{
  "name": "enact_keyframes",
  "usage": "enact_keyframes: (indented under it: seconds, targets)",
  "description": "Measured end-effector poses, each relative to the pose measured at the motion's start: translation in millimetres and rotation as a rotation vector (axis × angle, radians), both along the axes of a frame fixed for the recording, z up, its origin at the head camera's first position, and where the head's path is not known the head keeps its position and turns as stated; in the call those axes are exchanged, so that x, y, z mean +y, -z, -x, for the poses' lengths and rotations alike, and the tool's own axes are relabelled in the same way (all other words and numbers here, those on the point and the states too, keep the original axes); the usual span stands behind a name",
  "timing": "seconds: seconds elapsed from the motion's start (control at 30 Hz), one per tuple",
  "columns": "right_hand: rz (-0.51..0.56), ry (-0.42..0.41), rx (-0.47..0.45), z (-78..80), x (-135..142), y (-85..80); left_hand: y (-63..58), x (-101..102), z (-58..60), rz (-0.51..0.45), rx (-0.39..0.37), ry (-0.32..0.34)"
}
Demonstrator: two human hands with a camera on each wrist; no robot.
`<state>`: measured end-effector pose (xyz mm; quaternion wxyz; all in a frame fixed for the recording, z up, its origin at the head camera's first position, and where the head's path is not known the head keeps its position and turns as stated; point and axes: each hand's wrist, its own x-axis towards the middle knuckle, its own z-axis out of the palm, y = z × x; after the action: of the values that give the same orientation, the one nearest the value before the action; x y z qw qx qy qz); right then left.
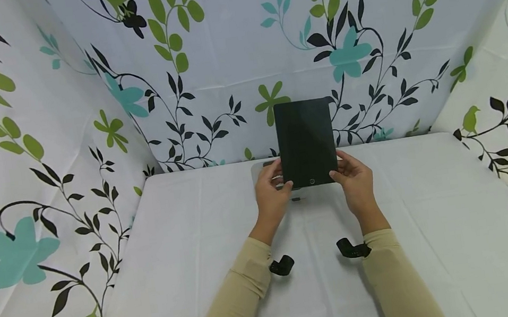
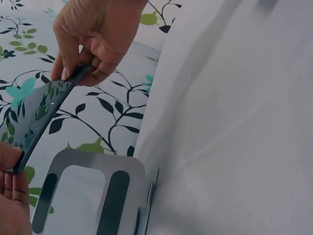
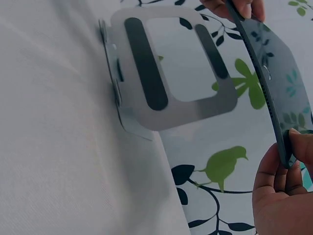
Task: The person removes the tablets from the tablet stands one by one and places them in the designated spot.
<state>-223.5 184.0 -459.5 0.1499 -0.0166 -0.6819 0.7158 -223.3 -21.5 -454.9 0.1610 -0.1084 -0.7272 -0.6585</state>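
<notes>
– Leafy cloth backdrop (image 1: 224, 76), white tabletop (image 1: 205, 229); so where's the tablet (image 1: 306, 143)?
– Held up off the tabletop, near that grey stand (image 2: 98, 158); left hand (image 1: 270, 195) pinches one side, right hand (image 1: 357, 183) pinches the other

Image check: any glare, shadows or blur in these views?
Head: even light, soft shadows beside the sleeves on the white cloth, tablet screen dark; left wrist: dimmer, the screen mirrors the floral backdrop, a dark shape at the top edge is blurred; right wrist: screen shows reflections too, soft shadow beside the stand.
</notes>
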Motion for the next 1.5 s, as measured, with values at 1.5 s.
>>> enact_keyframes:
  seconds: [1.5]
  targets:
    - [0.011, 0.005, -0.496, -12.2, 82.6, -3.0, 32.7, 77.2, -20.3, 0.114, -0.231, 0.086]
